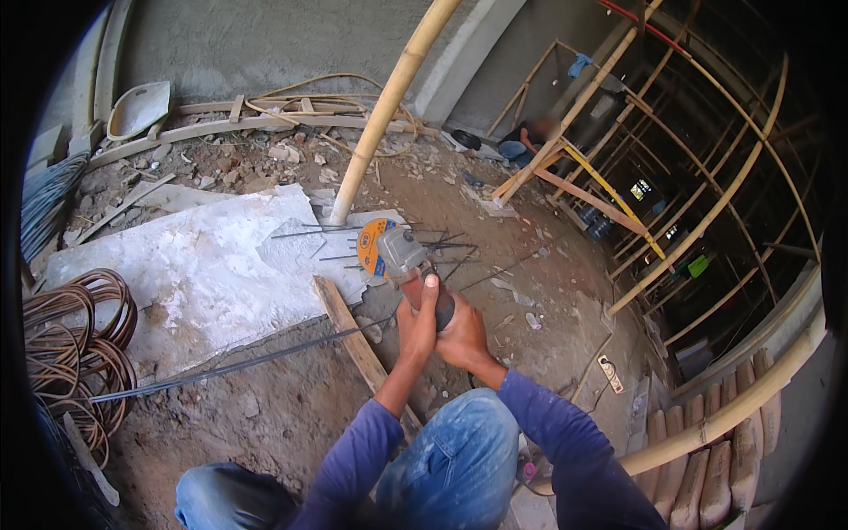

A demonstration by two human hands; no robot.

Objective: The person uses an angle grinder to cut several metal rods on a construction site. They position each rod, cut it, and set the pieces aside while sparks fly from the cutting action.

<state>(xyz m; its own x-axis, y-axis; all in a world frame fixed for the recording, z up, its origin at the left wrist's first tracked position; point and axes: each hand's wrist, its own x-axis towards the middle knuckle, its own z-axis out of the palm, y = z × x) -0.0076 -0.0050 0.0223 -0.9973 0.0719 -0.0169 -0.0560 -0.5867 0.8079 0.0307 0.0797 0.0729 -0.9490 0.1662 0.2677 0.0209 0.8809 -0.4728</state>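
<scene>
We saw angle grinder (402, 256) held by both hands over dirt floor (291, 397). Left hand (419, 325) and right hand (461, 337) touched each other, fingers (427, 296) clamped around dark rear handle. Grey grinder body and orange-blue disc (371, 247) stuck out forward, beyond fingers, above pale slab (203, 274). Short cut steel rods (442, 243) lay just beside disc. Long rebar (238, 362) ran across wooden plank (353, 340), left of hands. Wire coils (79, 344) lay well apart, at far left.

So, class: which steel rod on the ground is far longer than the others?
The long rod running from the wire coils across the plank; the cut rods by the grinder are short.
</scene>
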